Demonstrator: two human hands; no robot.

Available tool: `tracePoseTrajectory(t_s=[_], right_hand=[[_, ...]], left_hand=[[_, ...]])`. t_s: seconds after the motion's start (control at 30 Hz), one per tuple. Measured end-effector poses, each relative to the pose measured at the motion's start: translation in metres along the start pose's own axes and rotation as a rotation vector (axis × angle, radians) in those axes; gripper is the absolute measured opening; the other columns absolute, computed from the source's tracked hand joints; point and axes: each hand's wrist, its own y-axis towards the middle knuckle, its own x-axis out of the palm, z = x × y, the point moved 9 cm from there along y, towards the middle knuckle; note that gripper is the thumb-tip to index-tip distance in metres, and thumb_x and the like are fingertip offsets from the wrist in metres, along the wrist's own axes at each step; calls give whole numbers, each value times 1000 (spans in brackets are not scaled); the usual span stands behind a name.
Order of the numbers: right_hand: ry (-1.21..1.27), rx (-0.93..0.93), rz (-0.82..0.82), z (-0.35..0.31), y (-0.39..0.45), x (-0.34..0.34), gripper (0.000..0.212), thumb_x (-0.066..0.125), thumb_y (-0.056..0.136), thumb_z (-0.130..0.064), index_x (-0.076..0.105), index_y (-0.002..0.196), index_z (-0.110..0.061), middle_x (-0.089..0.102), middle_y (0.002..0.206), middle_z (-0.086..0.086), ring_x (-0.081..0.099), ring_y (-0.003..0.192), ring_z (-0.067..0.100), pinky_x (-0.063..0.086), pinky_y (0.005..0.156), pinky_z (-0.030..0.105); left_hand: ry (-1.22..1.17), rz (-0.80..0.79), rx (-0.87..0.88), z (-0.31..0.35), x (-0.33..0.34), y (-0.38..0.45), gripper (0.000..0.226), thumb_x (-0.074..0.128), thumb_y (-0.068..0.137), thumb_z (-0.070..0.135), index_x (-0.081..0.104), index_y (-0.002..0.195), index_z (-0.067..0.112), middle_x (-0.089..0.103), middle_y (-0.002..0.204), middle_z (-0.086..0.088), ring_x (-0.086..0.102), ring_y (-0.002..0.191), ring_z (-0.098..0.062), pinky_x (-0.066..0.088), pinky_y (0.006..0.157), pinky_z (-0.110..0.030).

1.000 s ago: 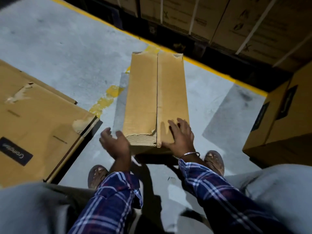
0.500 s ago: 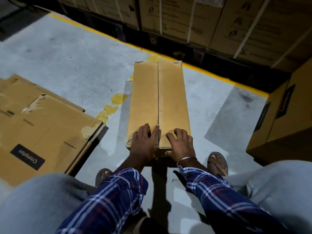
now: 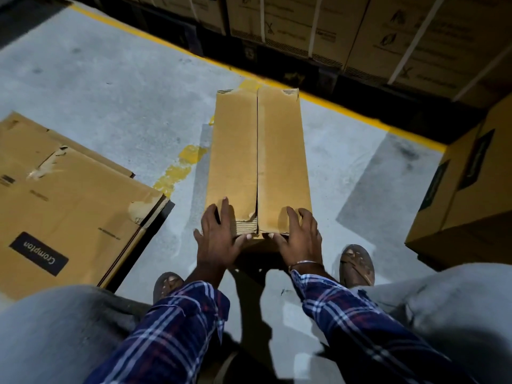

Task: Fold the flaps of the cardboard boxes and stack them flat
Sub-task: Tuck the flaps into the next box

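Head view: vs half a second ago, we see both hands have slid back off the top of the box to its near end. The left hand [image 3: 219, 239] was flat on the left flap next to the seam; now it sits at the near-left corner, fingers spread over the top edge, thumb hooked under the near end. The right hand [image 3: 297, 236] was also lying flat on top; now its fingers curl over the near-right corner and the thumb tucks below the edge. So both hands grip the near end, neither is flat any more. One second ago the left hand was off the box entirely, so that contact is new.

The cardboard box [image 3: 259, 162] lies lengthwise on the concrete floor [image 3: 110, 87] right in front of us, both long flaps folded in and meeting along the centre seam. The left flap's near corner looks torn, corrugated layers showing.

Left of it, apart from it, a stack of flattened cartons [image 3: 69, 195] with a Crompton label lies on the floor. Strapped cartons [image 3: 360, 29] line the far side behind the yellow floor line [image 3: 346, 112]. Another carton [image 3: 471, 189] stands at right.
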Motion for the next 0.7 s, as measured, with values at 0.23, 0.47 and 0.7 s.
tracePoseTrajectory(t_s=[0.23, 0.47, 0.7], right_hand=[[552, 52, 311, 15, -17, -53, 33, 51, 105, -25, 56, 138, -19, 55, 133, 1, 53, 117, 14, 42, 92, 28], [923, 897, 653, 99, -39, -66, 33, 49, 106, -29, 59, 128, -7, 63, 129, 15, 58, 118, 36, 43, 97, 39], [503, 884, 537, 128, -15, -91, 92, 64, 84, 5, 20, 159, -26, 24, 158, 10, 45, 134, 35, 40, 108, 53]], left_hand=[[-316, 221, -74, -7, -32, -14, 66, 36, 106, 55, 25, 159, 17, 34, 151, -14, 43, 136, -34, 45, 103, -46], [-297, -1, -119, -11, -16, -12, 102, 64, 86, 71, 15, 161, 22, 24, 158, -13, 27, 145, -36, 39, 111, -52], [-55, -48, -112, -2, 3, -4, 121, 68, 75, 79, 5, 162, 25, 13, 161, -18, 15, 150, -41, 38, 110, -62]])
